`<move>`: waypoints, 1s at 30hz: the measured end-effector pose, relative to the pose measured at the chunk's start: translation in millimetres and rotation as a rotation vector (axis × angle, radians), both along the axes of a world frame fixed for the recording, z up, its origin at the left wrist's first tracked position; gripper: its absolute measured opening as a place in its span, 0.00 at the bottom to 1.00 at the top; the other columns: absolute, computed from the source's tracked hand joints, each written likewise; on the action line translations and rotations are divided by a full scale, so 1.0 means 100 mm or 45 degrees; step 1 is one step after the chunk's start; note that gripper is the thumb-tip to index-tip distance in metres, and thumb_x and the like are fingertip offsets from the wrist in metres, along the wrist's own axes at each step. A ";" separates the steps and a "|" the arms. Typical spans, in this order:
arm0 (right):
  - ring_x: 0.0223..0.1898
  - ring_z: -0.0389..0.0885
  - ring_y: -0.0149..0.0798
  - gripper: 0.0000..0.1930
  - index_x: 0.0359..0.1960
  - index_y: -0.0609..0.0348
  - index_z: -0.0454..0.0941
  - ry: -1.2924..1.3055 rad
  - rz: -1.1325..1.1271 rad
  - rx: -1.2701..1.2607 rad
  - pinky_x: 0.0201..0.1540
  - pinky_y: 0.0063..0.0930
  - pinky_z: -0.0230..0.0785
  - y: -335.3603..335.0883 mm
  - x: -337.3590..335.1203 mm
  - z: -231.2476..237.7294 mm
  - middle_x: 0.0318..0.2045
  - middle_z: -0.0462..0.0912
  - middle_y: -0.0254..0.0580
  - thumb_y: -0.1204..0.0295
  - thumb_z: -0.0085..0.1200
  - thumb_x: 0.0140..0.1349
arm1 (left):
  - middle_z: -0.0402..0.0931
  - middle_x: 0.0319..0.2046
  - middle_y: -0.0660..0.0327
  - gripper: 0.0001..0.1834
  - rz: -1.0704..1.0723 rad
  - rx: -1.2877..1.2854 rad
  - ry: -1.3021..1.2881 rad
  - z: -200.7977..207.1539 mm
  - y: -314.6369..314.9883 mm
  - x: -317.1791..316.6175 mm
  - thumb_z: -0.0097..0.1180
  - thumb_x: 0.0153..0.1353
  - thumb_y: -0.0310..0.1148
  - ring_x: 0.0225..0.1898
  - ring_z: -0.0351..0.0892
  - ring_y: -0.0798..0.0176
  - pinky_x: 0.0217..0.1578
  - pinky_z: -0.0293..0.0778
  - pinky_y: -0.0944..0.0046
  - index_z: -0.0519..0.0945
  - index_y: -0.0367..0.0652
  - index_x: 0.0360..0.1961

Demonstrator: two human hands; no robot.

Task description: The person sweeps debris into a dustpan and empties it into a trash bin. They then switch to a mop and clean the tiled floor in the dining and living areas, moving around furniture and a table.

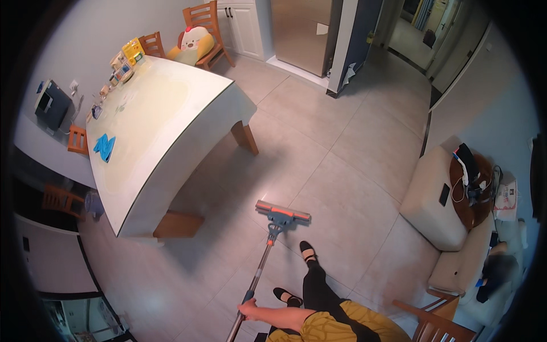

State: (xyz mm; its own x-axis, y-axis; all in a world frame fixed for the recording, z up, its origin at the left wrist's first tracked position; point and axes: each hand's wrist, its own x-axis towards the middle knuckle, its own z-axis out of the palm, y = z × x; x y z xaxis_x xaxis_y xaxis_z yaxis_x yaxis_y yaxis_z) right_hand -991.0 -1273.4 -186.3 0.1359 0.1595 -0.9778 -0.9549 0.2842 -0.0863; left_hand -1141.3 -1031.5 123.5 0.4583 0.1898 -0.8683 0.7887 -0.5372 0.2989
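Observation:
My left hand [248,309] is closed around the metal handle of a mop [263,259], just below its dark grip. The pole slants from the lower edge up to a wide flat head [282,214] in grey and orange, which rests on the tiled floor [325,188]. Mustard-yellow sleeve fabric [319,329] covers my upper arm. Both my feet, in black shoes [307,251], stand just right of and below the mop head. My right hand is out of the picture.
A long white-topped table [165,97] stands left, bearing a blue cloth [104,147] and small items along the wall. Its wooden leg [178,224] reaches the floor near the mop. A cream sofa [433,199] and a wooden chair [439,322] are on the right.

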 end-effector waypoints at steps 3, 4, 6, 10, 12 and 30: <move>0.26 0.74 0.41 0.28 0.40 0.62 0.43 -0.013 -0.005 0.020 0.21 0.36 0.72 -0.04 0.03 0.06 0.33 0.67 0.51 0.70 0.51 0.46 | 0.62 0.13 0.72 0.05 -0.048 0.067 0.006 0.06 -0.11 0.06 0.51 0.46 0.30 0.15 0.58 0.77 0.14 0.55 0.74 0.72 0.41 0.24; 0.26 0.74 0.41 0.28 0.40 0.62 0.44 -0.022 -0.006 0.018 0.21 0.36 0.72 -0.08 0.06 -0.03 0.33 0.67 0.51 0.70 0.51 0.45 | 0.63 0.13 0.72 0.05 -0.106 0.102 -0.015 0.06 -0.22 0.16 0.51 0.46 0.30 0.15 0.59 0.76 0.14 0.56 0.73 0.72 0.40 0.23; 0.26 0.74 0.41 0.28 0.39 0.62 0.44 -0.040 -0.005 0.003 0.21 0.36 0.72 -0.20 0.17 -0.13 0.33 0.67 0.51 0.70 0.52 0.45 | 0.64 0.14 0.71 0.06 -0.215 0.178 -0.057 0.06 -0.42 0.37 0.52 0.45 0.31 0.16 0.60 0.75 0.16 0.59 0.72 0.72 0.39 0.22; 0.26 0.74 0.41 0.28 0.39 0.63 0.44 -0.119 -0.054 -0.065 0.20 0.37 0.72 -0.66 0.53 -0.24 0.31 0.68 0.51 0.70 0.52 0.45 | 0.67 0.15 0.65 0.13 -0.492 0.323 0.010 0.01 -0.94 0.89 0.51 0.46 0.39 0.18 0.62 0.73 0.18 0.61 0.70 0.71 0.38 0.21; 0.26 0.74 0.42 0.28 0.39 0.64 0.44 -0.181 -0.101 -0.104 0.19 0.36 0.72 -0.92 0.72 -0.35 0.32 0.68 0.52 0.70 0.52 0.44 | 0.67 0.13 0.64 0.14 -0.483 0.391 0.030 -0.15 -1.14 1.07 0.51 0.46 0.41 0.17 0.62 0.73 0.17 0.61 0.70 0.71 0.39 0.20; 0.12 0.67 0.33 0.17 0.39 0.58 0.51 -0.368 -0.568 -0.654 0.10 0.27 0.61 -3.36 2.47 -0.44 0.20 0.66 0.42 0.67 0.41 0.53 | 0.57 0.11 0.70 0.25 -0.347 -0.367 -0.231 -1.32 -3.51 2.56 0.50 0.50 0.30 0.12 0.54 0.78 0.11 0.54 0.75 0.60 0.41 0.51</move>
State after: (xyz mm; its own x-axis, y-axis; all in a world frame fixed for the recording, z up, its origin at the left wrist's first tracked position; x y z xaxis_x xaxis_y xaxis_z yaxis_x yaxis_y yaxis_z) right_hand -743.7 -1609.3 -230.3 0.3442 -0.4394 -0.8297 -0.6771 0.4960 -0.5436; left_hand -884.8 -1382.4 -8.7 0.6081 -0.1976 -0.7689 0.5505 -0.5929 0.5877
